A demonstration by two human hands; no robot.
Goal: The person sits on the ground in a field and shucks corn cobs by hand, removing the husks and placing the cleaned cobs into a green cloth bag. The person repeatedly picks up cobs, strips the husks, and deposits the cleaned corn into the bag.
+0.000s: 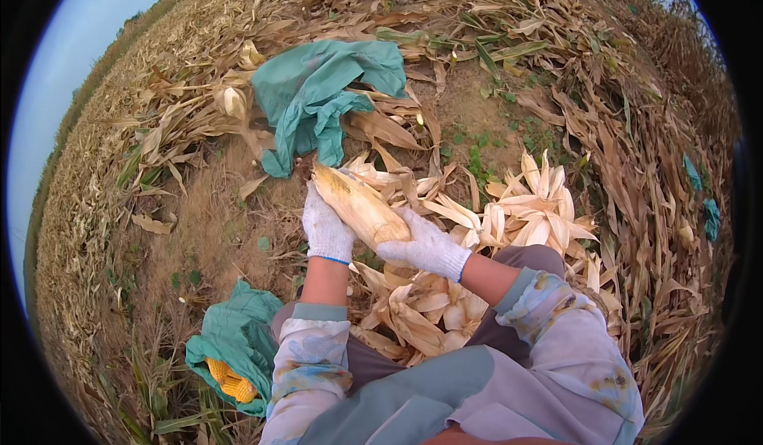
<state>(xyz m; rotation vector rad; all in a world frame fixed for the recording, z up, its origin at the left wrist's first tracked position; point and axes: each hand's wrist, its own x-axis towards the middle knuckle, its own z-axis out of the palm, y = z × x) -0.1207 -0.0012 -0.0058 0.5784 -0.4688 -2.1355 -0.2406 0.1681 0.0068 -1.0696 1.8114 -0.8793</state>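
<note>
An ear of corn (pixel 360 206) in its dry, pale husk is held between my two gloved hands. My left hand (pixel 326 221), in a white knit glove, grips it near the darker, stained end. Around the opposite end closes my right hand (pixel 426 243), gloved the same way. Loose husks (pixel 426 317) are heaped on the ground beneath the ear and between my knees. More peeled husks (pixel 539 203) lie just beyond my right knee. The fingers of my left hand are mostly hidden behind the ear.
Left of my legs stands a green sack (pixel 235 332) with husked yellow corn ears (pixel 231 381) at its mouth. A crumpled green sack (pixel 328 96) lies ahead on dry stalks. Dry corn stalks (pixel 620 147) form a long bank on the right. Bare soil (pixel 220 206) shows on the left.
</note>
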